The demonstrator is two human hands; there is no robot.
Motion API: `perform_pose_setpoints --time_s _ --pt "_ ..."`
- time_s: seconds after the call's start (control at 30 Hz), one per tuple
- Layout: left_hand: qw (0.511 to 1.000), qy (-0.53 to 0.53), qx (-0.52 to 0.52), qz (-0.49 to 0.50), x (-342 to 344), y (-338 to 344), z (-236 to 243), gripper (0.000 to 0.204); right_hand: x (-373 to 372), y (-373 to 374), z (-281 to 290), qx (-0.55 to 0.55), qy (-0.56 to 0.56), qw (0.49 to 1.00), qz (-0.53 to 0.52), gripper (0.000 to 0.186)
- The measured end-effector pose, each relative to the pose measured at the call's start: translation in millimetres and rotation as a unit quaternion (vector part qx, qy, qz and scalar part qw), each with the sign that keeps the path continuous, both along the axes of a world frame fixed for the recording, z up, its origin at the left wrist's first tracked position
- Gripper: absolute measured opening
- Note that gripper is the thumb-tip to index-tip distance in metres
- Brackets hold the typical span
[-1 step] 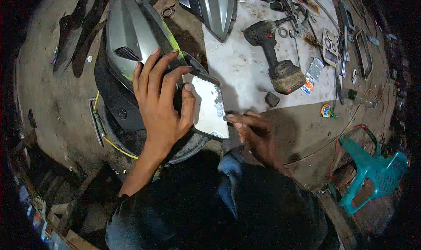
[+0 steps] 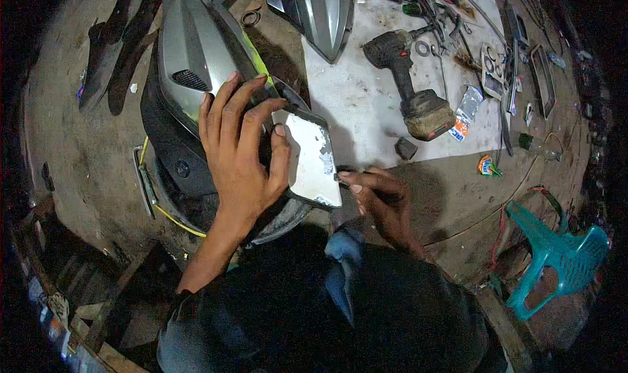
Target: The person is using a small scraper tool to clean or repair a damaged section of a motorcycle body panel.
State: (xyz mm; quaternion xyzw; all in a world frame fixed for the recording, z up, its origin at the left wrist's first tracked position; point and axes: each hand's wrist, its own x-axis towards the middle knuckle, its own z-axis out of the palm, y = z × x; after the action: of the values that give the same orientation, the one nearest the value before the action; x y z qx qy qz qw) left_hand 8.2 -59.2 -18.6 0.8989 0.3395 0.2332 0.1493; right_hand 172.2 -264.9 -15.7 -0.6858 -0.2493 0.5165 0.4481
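A silver motorcycle body panel (image 2: 196,52) with a mesh vent and yellow-green edging lies over a round black tub-like object (image 2: 288,219). At its lower right end is a dark-rimmed piece with a chipped white face (image 2: 306,154). My left hand (image 2: 242,137) curves over the panel's end, its fingertips spread across the silver part. Its index finger and thumb press at the white-faced piece's left side and hold it. On the opposite edge, my right hand (image 2: 379,190) is closed in a pinch. Whatever small dark thing its fingertips grip there is mostly hidden.
Right of my hands, a cordless drill (image 2: 409,88) lies on a white sheet (image 2: 353,111) with a dark block (image 2: 405,148) and scattered tools. Another silver panel (image 2: 320,19) is at the top. Black strips (image 2: 118,52) lie left, a teal plastic chair (image 2: 556,255) lower right.
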Motion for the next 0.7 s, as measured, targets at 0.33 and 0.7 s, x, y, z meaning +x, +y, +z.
perform_pose_setpoints --time_s 0.33,0.7 --pt "1.000 -0.012 -0.012 0.002 1 0 -2 0.027 -2 -15 -9 0.060 0.025 0.998 0.003 0.021" --pt "1.000 -0.002 -0.007 0.004 -2 -1 -2 0.027 9 38 15 -0.013 -0.027 0.999 0.018 0.027"
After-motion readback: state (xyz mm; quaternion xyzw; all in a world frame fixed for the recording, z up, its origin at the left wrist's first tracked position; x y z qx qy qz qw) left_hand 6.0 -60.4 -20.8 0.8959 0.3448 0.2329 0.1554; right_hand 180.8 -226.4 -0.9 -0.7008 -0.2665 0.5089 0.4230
